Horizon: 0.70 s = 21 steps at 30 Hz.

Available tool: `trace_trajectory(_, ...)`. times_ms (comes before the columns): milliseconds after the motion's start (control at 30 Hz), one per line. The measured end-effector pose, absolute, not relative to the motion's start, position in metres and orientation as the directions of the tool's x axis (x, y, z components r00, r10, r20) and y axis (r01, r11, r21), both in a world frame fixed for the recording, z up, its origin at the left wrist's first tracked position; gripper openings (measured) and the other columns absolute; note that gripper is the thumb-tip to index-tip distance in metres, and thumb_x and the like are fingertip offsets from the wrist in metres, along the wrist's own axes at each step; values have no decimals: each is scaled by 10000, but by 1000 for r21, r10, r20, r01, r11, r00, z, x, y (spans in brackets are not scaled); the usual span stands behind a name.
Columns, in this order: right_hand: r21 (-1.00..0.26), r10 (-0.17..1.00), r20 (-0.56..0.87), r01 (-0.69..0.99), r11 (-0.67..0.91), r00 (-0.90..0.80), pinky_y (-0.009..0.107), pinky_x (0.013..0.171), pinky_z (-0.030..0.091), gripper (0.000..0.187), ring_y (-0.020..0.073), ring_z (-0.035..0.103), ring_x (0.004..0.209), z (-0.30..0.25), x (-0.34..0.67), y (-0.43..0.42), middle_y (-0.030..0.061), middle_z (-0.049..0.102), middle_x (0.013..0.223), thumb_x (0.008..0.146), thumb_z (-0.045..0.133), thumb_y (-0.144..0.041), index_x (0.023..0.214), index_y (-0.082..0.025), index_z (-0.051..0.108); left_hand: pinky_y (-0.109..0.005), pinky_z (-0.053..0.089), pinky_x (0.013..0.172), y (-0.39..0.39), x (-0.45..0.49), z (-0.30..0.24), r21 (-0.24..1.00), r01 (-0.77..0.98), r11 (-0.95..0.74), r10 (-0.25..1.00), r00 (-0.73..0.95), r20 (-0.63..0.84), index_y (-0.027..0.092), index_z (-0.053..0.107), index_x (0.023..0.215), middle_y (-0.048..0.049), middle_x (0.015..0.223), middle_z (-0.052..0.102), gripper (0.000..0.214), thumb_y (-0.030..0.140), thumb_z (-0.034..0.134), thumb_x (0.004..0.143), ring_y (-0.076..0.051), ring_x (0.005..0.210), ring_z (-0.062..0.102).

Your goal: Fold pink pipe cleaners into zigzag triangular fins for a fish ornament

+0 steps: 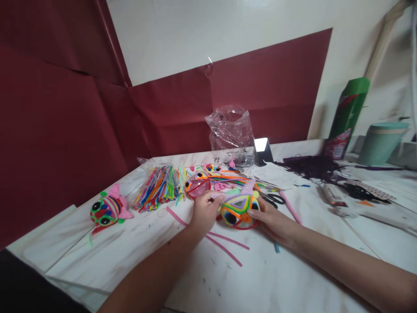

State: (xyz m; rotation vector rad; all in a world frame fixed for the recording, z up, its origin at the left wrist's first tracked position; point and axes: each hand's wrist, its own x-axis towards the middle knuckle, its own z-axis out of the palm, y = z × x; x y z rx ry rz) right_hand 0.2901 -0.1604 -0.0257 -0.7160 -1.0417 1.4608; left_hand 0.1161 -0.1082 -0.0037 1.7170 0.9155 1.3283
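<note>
A round toy fish covered in colourful pipe-cleaner strips, with black eyes and a lilac fin on top, is held just above the table. My right hand grips its right side, thumb on the front. At its upper left edge my left hand pinches, fingers closed by a pinkish part; the exact contact is hidden. Pink pipe cleaners lie below the hands. Behind my left hand sits a second, partly covered clear fish. Farther left rests a finished-looking pink-finned toy fish.
A bag of mixed pipe cleaners lies back left. Black scissors are behind my right hand. A clear plastic bag and phone stand at the wall. To the right are purple strands, a glue gun and a green container.
</note>
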Motion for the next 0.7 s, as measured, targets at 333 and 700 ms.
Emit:
trace_trajectory(333, -905, 991, 65, -426, 8, -120, 428, 848, 496, 384, 242, 640, 931, -27, 303, -150, 56, 675, 1041, 672, 717, -264, 1011, -243, 538, -268, 445, 709, -107, 120, -12, 871, 16, -490, 872, -3, 490, 197, 585, 1044, -48, 888, 610, 409, 289, 679, 657, -151, 763, 554)
trace_trajectory(700, -917, 969, 138, -343, 204, 207, 366, 680, 554, 248, 200, 666, 761, -15, 352, -125, 6, 699, 841, 709, 665, -346, 892, -241, 535, -301, 463, 734, -134, 126, -31, 558, 184, -809, 527, 647, 551, 190, 628, 838, -73, 815, 617, 151, 141, 538, 727, -187, 800, 576)
